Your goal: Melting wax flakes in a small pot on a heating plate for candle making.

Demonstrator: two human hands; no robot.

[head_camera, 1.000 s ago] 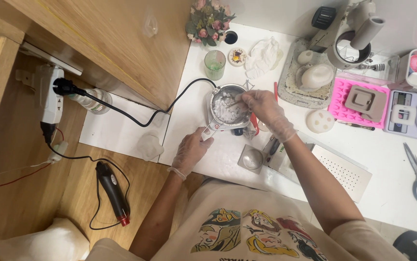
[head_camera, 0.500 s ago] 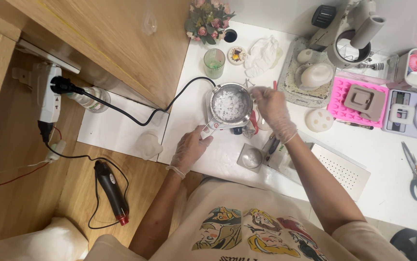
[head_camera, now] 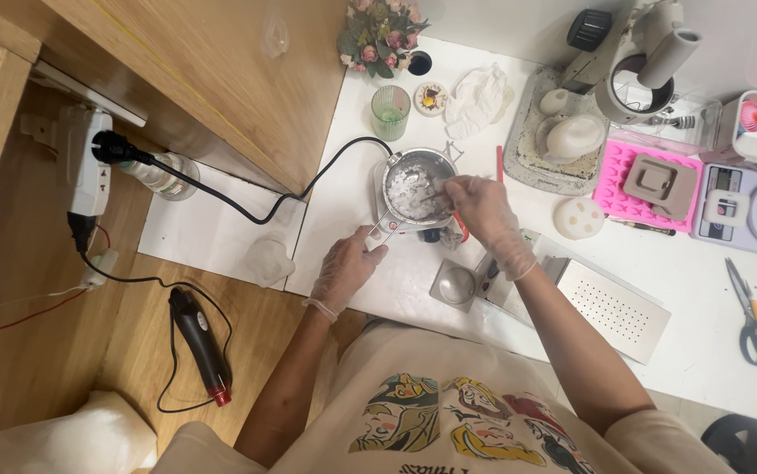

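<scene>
Seen from above, a person in thin clear gloves works at a white table [head_camera: 396, 290]. A small metal pot [head_camera: 419, 191] of white flakes stands near the table's left edge, with a black cord [head_camera: 247, 211] running off to a wall socket. The left hand [head_camera: 343, 268] has its grip closed on the pot's thin handle [head_camera: 382, 230]. The right hand [head_camera: 482, 211] reaches over the pot's rim, grip closed on a thin stick [head_camera: 429, 186] dipped among the flakes. A green glass [head_camera: 390, 111] stands just beyond the pot, and a pink mould [head_camera: 651, 186] lies well to the right.
</scene>
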